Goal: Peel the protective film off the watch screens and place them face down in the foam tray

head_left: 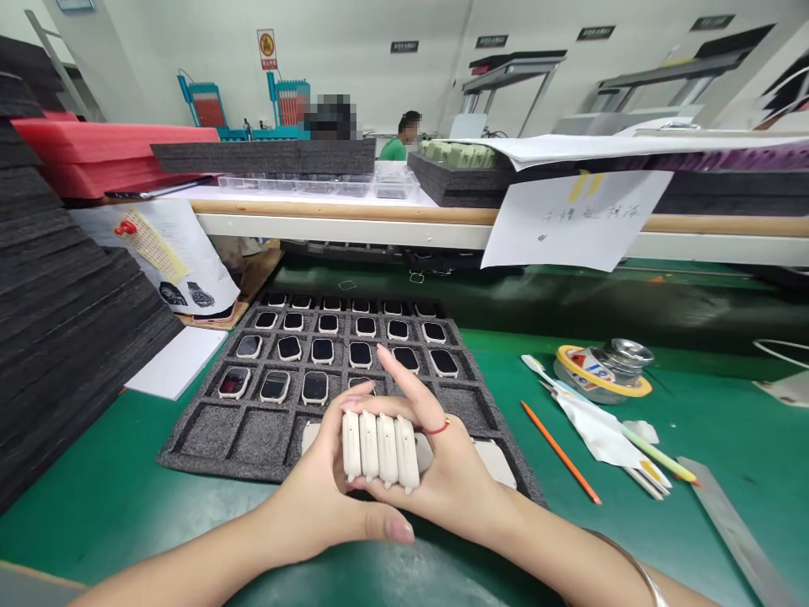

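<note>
Between my two hands is a row of several cream-coloured watch cases (379, 451), pressed side by side with their narrow sides facing me. My left hand (313, 497) wraps around the row's left end, its thumb stretched out below. From the right, my right hand (458, 472) closes on the same row, with one finger pointing up. Both hands are above the near part of a black foam tray (231, 470). Its compartments hold rows of similar cases with dark screens, such as a watch case (275, 386) at the left. A pale flat piece (494, 462) shows beside my right wrist.
Right of the tray lie an orange stick (561, 453), a toothbrush (536, 366), a roll of tape (600, 384) with a metal-topped jar, and a steel ruler (736, 527). Stacked black foam (56, 312) rises at the left. A shelf (347, 228) crosses behind; a person (395, 149) is beyond.
</note>
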The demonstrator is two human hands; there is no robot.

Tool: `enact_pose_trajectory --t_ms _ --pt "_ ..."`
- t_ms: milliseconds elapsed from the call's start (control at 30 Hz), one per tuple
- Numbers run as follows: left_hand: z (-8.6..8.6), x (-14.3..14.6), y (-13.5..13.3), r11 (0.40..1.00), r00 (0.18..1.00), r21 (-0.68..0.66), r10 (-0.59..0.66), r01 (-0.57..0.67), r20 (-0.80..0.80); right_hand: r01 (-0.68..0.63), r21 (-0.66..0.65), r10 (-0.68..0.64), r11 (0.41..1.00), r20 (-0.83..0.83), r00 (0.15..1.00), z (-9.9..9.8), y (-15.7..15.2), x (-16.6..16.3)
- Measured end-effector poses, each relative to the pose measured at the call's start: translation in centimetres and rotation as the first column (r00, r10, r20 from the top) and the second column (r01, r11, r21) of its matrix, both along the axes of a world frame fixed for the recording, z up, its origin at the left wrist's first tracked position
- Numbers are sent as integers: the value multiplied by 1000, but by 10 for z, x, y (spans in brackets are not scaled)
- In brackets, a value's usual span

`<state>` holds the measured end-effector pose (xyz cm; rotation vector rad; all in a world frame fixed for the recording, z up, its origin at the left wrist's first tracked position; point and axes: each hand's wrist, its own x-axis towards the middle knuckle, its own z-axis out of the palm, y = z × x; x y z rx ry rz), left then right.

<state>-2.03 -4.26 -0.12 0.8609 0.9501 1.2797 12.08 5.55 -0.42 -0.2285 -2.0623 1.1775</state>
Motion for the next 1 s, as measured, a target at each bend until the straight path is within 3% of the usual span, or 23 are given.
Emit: enact_pose_trajectory --t_ms 100,200,300,400,633,733,800,867,933,1000 --pt "-1 2 2 997 996 -53 62 -59 62 -37 153 35 988 18 999 -3 0 -3" --pt "-4 5 2 988 988 -122 109 -95 114 -86 278 46 957 146 988 2 -1 -3" --pt "-5 6 2 982 961 -184 81 -32 263 -107 156 70 982 229 971 16 1 3" --pt "-4 4 3 981 908 -194 81 0 410 -63 -6 63 998 174 983 30 5 10" --pt "-5 0 3 978 826 -209 115 3 552 -68 -51 72 996 80 994 36 8 9" --pt "-5 -1 2 984 847 -174 62 36 528 67 -64 -69 996 -33 997 35 9 8" --pt "-4 -3 2 988 855 -140 21 61 519 176 -161 -200 971 -148 969 37 8 10" --pt "-4 -5 2 991 851 -106 -18 86 524 198 -225 -249 954 -222 943 40 7 13" --pt "-4 -7 2 992 842 -70 -52 106 538 159 -130 -184 979 -202 962 42 4 15" --pt "-5 -8 1 992 832 -44 -77 121 549 100 62 -93 993 -110 990 41 2 16"
